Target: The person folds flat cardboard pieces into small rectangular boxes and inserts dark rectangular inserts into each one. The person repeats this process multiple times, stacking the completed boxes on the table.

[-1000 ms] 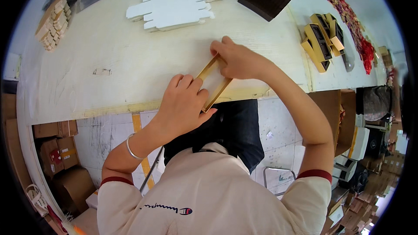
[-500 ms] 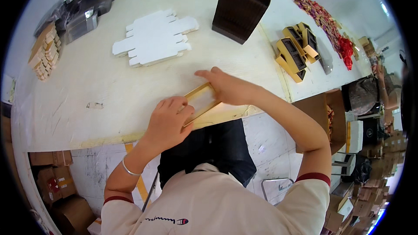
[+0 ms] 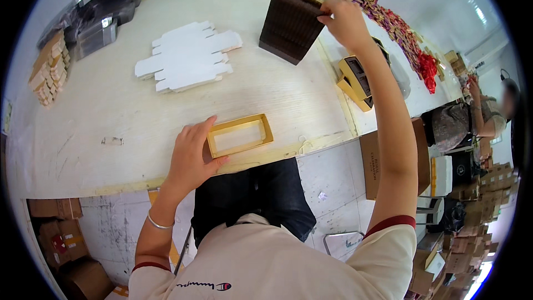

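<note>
An open, shallow gold box (image 3: 243, 150), rectangular, rests near the table's front edge. My left hand (image 3: 190, 153) grips its left end, with the thumb on the near side and the fingers on the far side. At the far side of the table stands a tall stack of dark brown plastic trays (image 3: 288, 29). My right hand (image 3: 345, 22) reaches out to it and pinches its upper right corner between thumb and fingers. Gold boxes with dark inserts (image 3: 355, 80) lie to the right, partly hidden behind my right forearm.
Flat white carton blanks (image 3: 189, 53) are piled at mid-table. Cream folded pieces (image 3: 51, 69) and clear plastic covers (image 3: 97, 39) sit far left. Small wrapped pieces (image 3: 388, 22) and a red bag (image 3: 427, 71) line the right side. A cardboard carton (image 3: 375, 166) stands below; another person (image 3: 483, 114) is beyond.
My right hand has left the gold box and moved up and right to the dark tray stack. The box now lies flatter on the table, with only my left hand at it.
</note>
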The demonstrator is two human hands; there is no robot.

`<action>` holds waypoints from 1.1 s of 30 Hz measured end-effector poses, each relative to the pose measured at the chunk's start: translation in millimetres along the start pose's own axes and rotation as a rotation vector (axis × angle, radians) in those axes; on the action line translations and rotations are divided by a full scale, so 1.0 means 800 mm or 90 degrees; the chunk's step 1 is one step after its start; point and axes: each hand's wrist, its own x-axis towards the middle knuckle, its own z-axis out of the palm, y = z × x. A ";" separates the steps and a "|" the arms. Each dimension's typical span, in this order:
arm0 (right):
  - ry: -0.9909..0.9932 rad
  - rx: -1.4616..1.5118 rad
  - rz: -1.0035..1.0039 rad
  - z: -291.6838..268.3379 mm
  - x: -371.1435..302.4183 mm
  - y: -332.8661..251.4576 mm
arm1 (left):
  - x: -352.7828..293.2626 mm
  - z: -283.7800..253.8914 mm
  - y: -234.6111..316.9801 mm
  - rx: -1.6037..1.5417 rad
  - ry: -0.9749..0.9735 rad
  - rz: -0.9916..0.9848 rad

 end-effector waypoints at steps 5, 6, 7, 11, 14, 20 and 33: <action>0.162 0.173 -0.022 -0.029 0.003 0.010 | 0.008 -0.001 -0.003 -0.057 -0.007 0.000; 0.200 0.285 0.006 -0.042 -0.003 -0.003 | 0.008 -0.002 -0.004 -0.060 -0.008 0.000; 0.122 0.438 0.082 -0.068 -0.018 -0.025 | 0.005 -0.004 -0.005 -0.062 -0.014 0.000; -0.127 0.958 0.406 -0.072 -0.102 -0.094 | 0.001 -0.010 -0.006 -0.080 -0.048 -0.028; -0.470 0.983 0.491 -0.046 -0.151 -0.131 | 0.005 -0.011 -0.005 -0.113 -0.078 -0.033; -0.549 0.978 0.522 -0.013 -0.164 -0.163 | 0.013 -0.014 0.000 -0.111 -0.107 0.011; -0.231 0.545 -0.154 -0.004 -0.196 -0.176 | 0.030 -0.013 -0.003 -0.027 -0.161 0.118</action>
